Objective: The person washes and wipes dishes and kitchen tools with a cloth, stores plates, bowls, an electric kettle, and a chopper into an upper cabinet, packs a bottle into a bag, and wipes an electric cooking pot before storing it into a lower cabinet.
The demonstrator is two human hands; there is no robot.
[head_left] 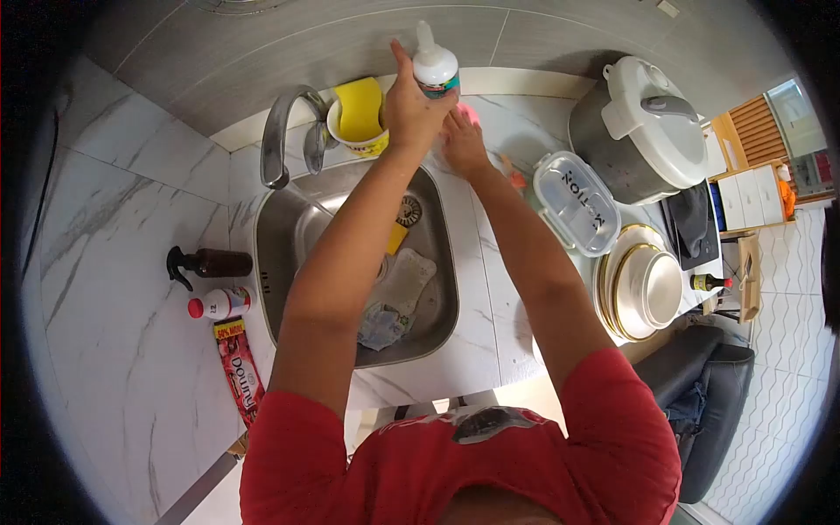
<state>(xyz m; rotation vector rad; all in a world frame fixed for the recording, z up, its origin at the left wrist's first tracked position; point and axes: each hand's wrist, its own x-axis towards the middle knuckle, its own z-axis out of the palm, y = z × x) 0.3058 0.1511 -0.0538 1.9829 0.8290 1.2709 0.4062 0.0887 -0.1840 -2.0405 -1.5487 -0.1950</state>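
My left hand (416, 114) is wrapped around a white pump bottle (437, 68) with a green label, near the back wall. The hand covers the bottle's lower part. Just below and to the right is my right hand (464, 145), its fingers stretched toward the bottle's base and close to a pink item (470, 113), only partly visible. Whether the fingertips touch it is unclear. Under my left arm, the steel sink (444, 328) holds a crumpled bluish cloth or wrapper (383, 327), a pale translucent piece (411, 278) and a yellow piece (396, 237).
A faucet (275, 144) with running water and a yellow container (359, 140) stand behind the sink. Left are a spray bottle (219, 262), a red-capped bottle (223, 303) and a Downy pack (239, 367). Right are a clear box (577, 203), stacked dishes (643, 289) and a cooker (643, 131).
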